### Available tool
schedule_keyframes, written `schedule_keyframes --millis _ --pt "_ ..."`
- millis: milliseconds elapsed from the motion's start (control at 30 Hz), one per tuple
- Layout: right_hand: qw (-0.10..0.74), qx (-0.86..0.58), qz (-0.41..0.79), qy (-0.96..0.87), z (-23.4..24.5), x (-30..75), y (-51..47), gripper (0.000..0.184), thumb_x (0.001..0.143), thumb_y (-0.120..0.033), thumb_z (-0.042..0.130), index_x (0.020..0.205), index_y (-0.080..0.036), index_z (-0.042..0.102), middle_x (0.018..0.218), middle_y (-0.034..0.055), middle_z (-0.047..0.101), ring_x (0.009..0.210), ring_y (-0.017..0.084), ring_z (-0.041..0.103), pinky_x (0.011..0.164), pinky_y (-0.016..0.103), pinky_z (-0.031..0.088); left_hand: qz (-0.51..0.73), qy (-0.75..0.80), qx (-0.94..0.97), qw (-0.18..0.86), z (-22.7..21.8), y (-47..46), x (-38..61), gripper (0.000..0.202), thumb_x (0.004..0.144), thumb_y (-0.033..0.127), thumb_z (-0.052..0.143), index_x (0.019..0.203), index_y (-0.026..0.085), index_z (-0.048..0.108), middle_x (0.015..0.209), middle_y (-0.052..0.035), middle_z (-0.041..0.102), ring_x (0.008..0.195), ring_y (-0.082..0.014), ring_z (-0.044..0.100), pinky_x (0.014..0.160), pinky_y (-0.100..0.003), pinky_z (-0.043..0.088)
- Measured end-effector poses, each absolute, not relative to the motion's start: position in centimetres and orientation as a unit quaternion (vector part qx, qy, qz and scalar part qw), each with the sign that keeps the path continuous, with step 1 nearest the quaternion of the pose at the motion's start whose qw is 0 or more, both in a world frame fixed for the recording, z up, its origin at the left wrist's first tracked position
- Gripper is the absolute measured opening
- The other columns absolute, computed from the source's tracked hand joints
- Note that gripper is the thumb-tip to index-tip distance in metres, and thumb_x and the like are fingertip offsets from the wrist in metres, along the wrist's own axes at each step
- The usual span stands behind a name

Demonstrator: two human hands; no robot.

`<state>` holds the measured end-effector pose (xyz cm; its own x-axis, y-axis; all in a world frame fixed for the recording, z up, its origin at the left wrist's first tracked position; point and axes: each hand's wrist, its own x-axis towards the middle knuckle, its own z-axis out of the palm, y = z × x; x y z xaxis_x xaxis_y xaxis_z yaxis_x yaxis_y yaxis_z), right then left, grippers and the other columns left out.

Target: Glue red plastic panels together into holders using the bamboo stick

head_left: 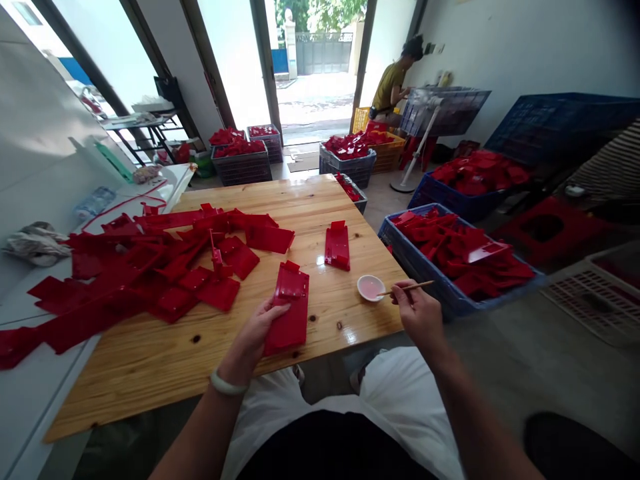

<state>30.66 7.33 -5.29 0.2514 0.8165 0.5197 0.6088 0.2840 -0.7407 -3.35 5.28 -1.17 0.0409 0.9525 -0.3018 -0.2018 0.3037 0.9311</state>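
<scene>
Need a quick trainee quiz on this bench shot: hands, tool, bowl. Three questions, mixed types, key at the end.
1. True or false: the left hand is holding nothing.
2. Fill in the blank: the right hand grips a ____.
3. Multiple choice: the liquid in the small white bowl looks
A) green
B) pink
C) blue

Key:
1. False; it holds a red piece.
2. Thin stick, its tip at the edge of the bowl.
3. B
</scene>
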Motion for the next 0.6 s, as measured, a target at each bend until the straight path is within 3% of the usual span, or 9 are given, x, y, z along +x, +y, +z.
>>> schedule_keyframes --millis 133,233,400,533,600 --pt "0.507 -0.599 0.084 -0.614 -5.4 30.6 7.7 0.064 0.101 -0.083 0.047 0.091 -0.024 0.07 0.072 0.0103 0.078 0.068 0.031 0.078 0.065 0.04 0.055 0.431 0.464 0.261 0.729 -0.9 4.0 -2.4 0.048 0.102 0.028 0.057 0.144 0.007 0.063 0.123 -0.0224 0.083 0.097 -0.0296 0.084 0.082 -0.04 0.069" --pt "0.5 -0.602 0.08 -0.618 -5.2 30.7 7.8 0.067 0.1 -0.086 0.046 0.091 -0.024 0.07 0.071 0.0108 0.078 0.067 0.031 0.077 0.065 0.04 0.054 0.404 0.386 0.168 0.812 -0.3 3.5 -1.9 0.059 0.112 0.039 0.035 0.142 -0.001 0.067 0.129 -0.0267 0.081 0.102 -0.032 0.084 0.089 -0.042 0.069" --pt "0.504 -0.605 0.077 -0.611 -4.6 30.5 7.8 0.072 0.096 -0.091 0.05 0.089 -0.023 0.073 0.07 0.0105 0.078 0.064 0.03 0.076 0.064 0.038 0.052 0.462 0.352 0.172 0.796 0.5 2.6 -1.2 0.057 0.115 0.039 0.035 0.139 0.003 0.071 0.135 -0.0234 0.08 0.11 -0.0349 0.083 0.097 -0.05 0.068" --pt "0.522 -0.599 0.08 -0.602 -3.9 30.4 7.7 0.072 0.092 -0.093 0.057 0.086 -0.022 0.075 0.071 0.01 0.078 0.064 0.029 0.076 0.063 0.037 0.052 0.452 0.392 0.198 0.776 0.9 1.4 -0.7 0.057 0.117 0.047 0.038 0.134 0.005 0.073 0.121 -0.0227 0.084 0.093 -0.0343 0.086 0.082 -0.045 0.071" --pt "0.537 -0.589 0.09 -0.597 -3.3 30.3 7.4 0.069 0.089 -0.091 0.064 0.084 -0.023 0.075 0.067 0.0085 0.077 0.06 0.028 0.074 0.06 0.037 0.052 0.464 0.397 0.212 0.763 1.0 0.8 -0.6 0.057 0.117 0.051 0.041 0.133 0.007 0.074 0.122 -0.0222 0.084 0.095 -0.0332 0.086 0.08 -0.043 0.071"
